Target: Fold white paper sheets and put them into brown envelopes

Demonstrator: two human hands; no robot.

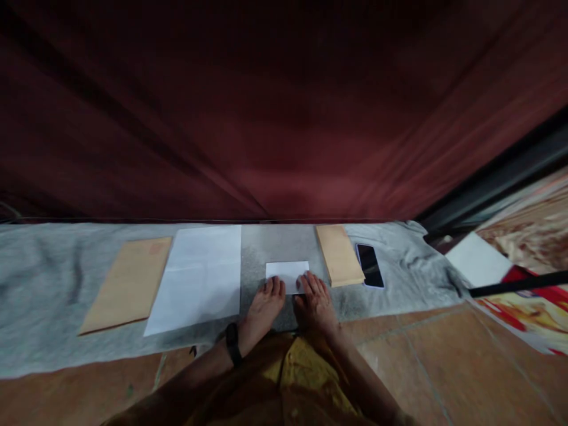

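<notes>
A small folded white paper (286, 273) lies on a grey cloth (39, 278) spread over the floor. My left hand (264, 306) rests flat beside its near left corner, fingers stretched out, a black band on the wrist. My right hand (314, 299) lies flat with its fingertips pressing on the paper's near right edge. Neither hand grips anything.
A large white sheet (199, 278) and a big brown envelope (128, 284) lie to the left. At the right sit a stack of small brown envelopes (339, 254) and a black phone (370, 265). A dark red curtain (284, 118) hangs behind. Tiled floor and printed papers (523, 296) lie right.
</notes>
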